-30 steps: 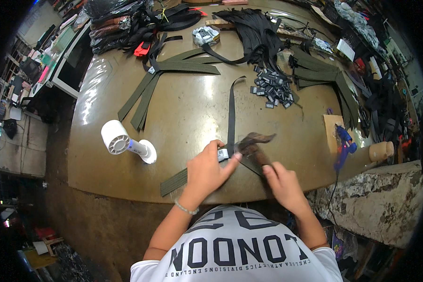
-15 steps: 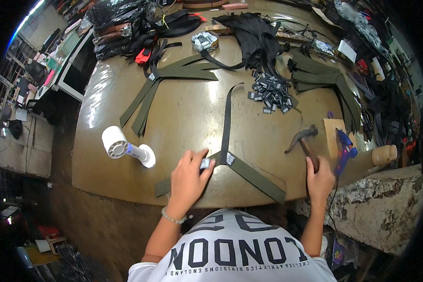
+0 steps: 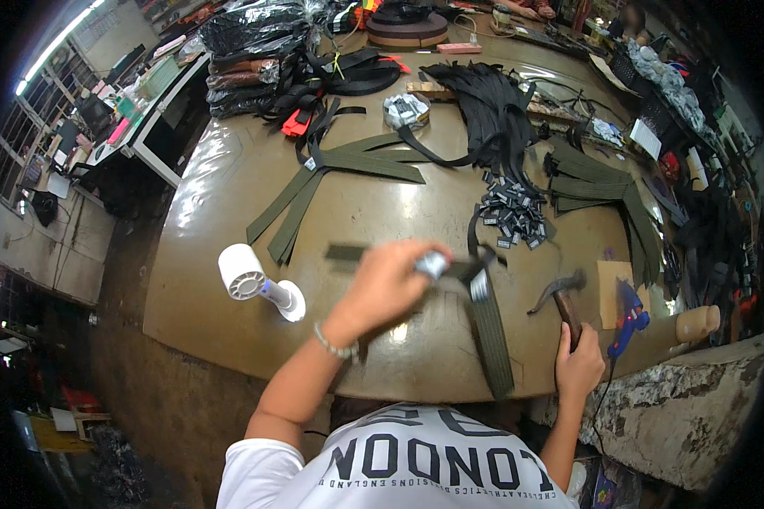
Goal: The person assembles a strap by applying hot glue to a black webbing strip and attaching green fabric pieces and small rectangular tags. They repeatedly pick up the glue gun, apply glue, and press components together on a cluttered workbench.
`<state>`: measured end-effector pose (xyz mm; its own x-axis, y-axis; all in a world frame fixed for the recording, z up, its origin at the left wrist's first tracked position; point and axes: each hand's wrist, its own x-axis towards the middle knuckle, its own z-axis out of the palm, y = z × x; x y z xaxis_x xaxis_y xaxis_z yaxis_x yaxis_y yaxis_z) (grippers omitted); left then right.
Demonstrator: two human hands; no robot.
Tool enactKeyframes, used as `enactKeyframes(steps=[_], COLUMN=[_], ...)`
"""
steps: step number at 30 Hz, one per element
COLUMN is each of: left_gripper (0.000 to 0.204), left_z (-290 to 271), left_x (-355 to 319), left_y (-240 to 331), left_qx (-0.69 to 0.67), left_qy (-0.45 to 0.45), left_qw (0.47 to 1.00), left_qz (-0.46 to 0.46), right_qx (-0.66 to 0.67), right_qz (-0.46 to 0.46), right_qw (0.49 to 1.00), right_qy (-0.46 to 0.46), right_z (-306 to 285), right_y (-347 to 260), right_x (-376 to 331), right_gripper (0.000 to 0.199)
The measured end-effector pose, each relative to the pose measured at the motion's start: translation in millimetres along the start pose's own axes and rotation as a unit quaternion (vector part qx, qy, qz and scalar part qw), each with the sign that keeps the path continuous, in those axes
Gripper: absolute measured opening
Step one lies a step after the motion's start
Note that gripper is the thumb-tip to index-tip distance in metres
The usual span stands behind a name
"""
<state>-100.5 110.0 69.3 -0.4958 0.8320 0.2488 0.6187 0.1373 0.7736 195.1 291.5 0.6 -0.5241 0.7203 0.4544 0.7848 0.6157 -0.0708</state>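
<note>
My left hand [image 3: 392, 284], smeared a little by motion, is closed on an olive-green webbing strap [image 3: 491, 339] with a white label, above the middle of the table. One green end sticks out past the hand on the left; another hangs toward the table's front edge, and a narrow black strap [image 3: 475, 227] runs off the far side. In my right hand [image 3: 580, 366] is the wooden handle of a hammer [image 3: 566, 310], its metal head near the table top. A pile of small dark labels [image 3: 514, 212] lies just beyond the strap.
A white handheld fan [image 3: 244, 273] stands at the left. Green straps [image 3: 335, 165] lie behind it, with more green straps [image 3: 598, 182] at far right. Black straps [image 3: 488, 102] are heaped at the back. A blue glue gun [image 3: 626, 321] and a tape roll [image 3: 698, 324] are at right.
My left hand has lifted the green strap and moved it away from the front edge and rightward, swinging it round. My right hand still holds the hammer in nearly the same place.
</note>
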Motion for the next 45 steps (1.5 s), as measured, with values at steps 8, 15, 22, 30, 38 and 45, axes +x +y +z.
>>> enactKeyframes(steps=[8,15,22,30,38,45], left_gripper=[0.021,0.027,0.028,0.021,0.020,0.017], left_z=[-112.4,-38.1,43.0,-11.5,-20.0,22.9], left_x=[76.4,107.0,161.8,181.5,121.6,-34.5], left_y=[-93.6,-126.6,-95.3,-79.4,-18.3,28.0], left_qx=[0.247,0.197,0.249,0.082,-0.158,-0.139], left_qy=[0.360,0.318,0.107,0.316,0.273,0.051], left_qw=[0.879,0.927,0.962,0.945,0.949,0.989], left_qz=[-0.192,-0.033,-0.043,0.031,0.029,-0.006], right_qx=[0.001,0.008,-0.008,-0.014,0.051,0.787], right_qz=[-0.001,-0.002,-0.009,-0.022,-0.064,0.084], right_qw=[1.000,1.000,1.000,0.999,0.995,0.432], right_qy=[0.010,0.005,0.006,0.022,0.050,-0.431], right_z=[2.8,2.9,2.3,5.9,-28.1,-24.5], right_y=[0.0,1.3,1.0,1.1,-39.1,-145.9], right_x=[0.3,1.0,0.4,-0.3,23.0,45.8], right_gripper=[0.031,0.031,0.030,0.032,0.044,0.036])
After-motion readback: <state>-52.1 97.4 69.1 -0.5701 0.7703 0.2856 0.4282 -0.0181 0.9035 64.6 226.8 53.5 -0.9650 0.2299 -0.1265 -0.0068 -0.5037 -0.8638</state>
